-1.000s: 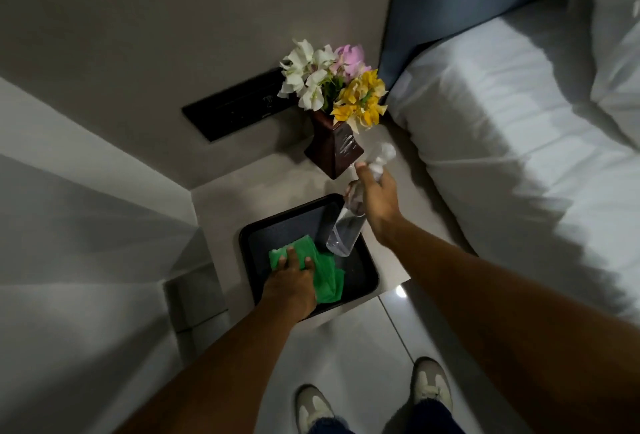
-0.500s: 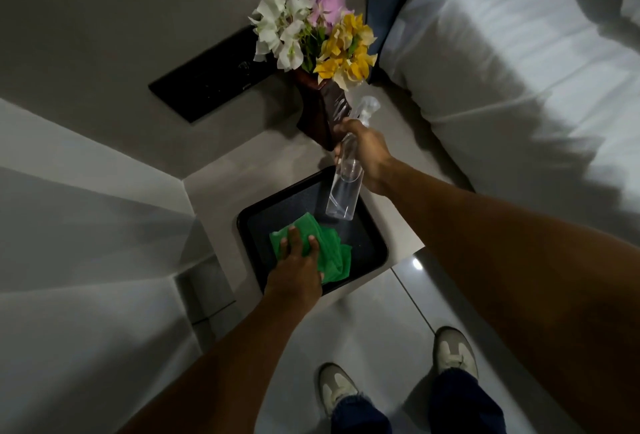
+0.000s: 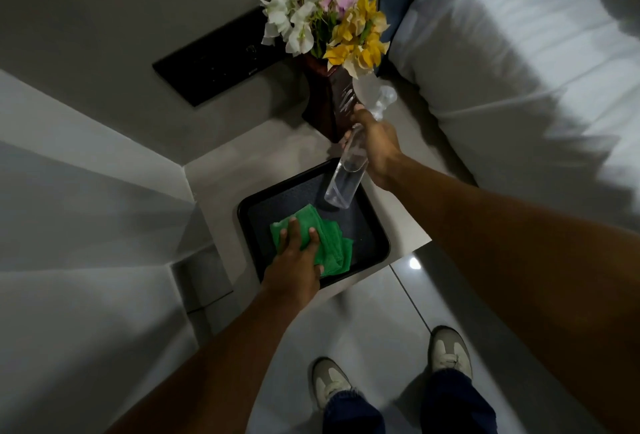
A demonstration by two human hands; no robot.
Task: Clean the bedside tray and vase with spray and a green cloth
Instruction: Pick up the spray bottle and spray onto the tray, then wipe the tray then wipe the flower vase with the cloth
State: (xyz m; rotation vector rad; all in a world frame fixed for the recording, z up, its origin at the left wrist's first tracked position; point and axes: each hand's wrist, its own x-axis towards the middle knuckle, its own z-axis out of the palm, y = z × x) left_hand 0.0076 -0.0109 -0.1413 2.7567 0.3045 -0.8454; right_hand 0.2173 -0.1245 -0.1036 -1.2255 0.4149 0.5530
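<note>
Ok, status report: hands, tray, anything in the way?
Left hand flat on green cloth in black rectangular tray. Right hand grips clear plastic spray bottle beside dark red vase. Nothing blocking.

Single head view, wide-angle, looking steeply down from standing height: tray (image 3: 379, 243) near mid-frame under left fingers (image 3: 294, 225), shoes (image 3: 330, 383) at bottom edge, bed (image 3: 519, 52) upper right.
</note>
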